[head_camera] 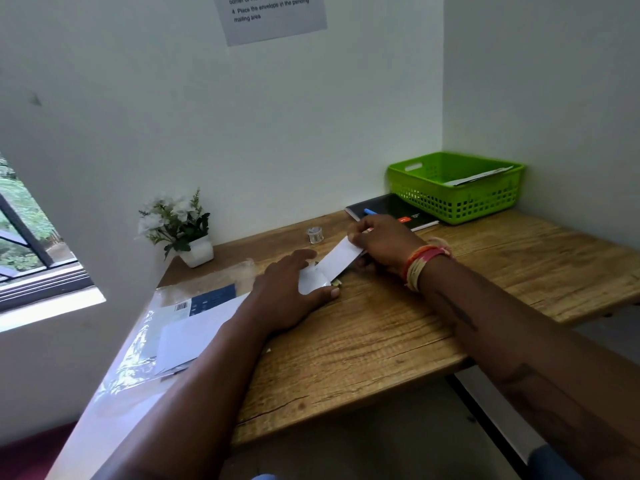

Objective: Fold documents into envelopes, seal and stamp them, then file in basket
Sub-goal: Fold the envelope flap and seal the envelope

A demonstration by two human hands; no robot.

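Two hands gripping one white envelope [332, 268] on wooden desk [381, 341], green basket [457, 202] holding filed envelopes [481, 175]

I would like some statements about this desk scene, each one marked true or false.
1. Both hands are on the white envelope. True: the left hand holds one end, the right hand pinches the other.
2. The green basket is empty. False: paper already lies in it.
3. The potted plant stands by the wall. True.
4. The basket stands on the person's left. False: it is in the far right corner.
5. The black notebook lies beside the basket. True.
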